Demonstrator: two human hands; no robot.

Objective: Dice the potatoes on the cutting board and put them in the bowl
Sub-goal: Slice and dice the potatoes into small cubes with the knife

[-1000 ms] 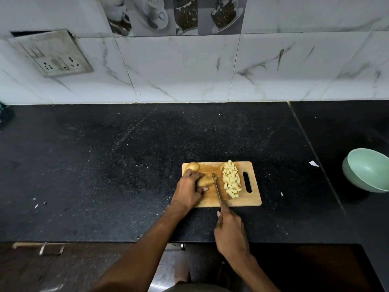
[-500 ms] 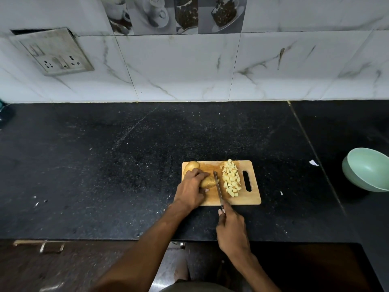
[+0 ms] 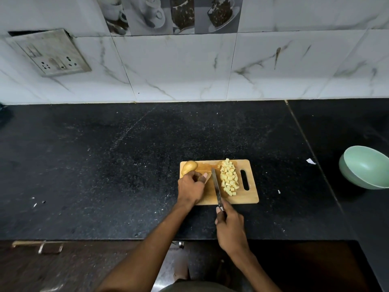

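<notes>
The whole potato (image 3: 189, 166) lies at the far left corner of the cutting board (image 3: 250, 197), unpeeled and uncut. Expect it to be firm, dense and rounded; it will roll unless you pin it or first cut a flat face to seat it on. A second piece sits under your left hand (image 3: 190, 189), almost fully hidden; how much of it remains cannot be determined. Your left hand is curled down over that piece, fingertips tucked near the blade side.

The pile of diced potato (image 3: 229, 179) occupies the right half of the board, just beside the handle slot. Treat the cubes as light, loose and wet-faced: they scatter easily and stick to steel. Take them by scooping or scraping, not by pinching.

The knife (image 3: 216, 186) lies lengthwise between the held piece and the pile, tip toward the wall. Your right hand (image 3: 230, 228) is closed around its handle at the board's near edge.

The bowl (image 3: 357, 175) stands well apart to the right on the black counter (image 3: 105, 175), tilted and without visible contents. Judged from this, dicing is partly done and transfer has not begun.
</notes>
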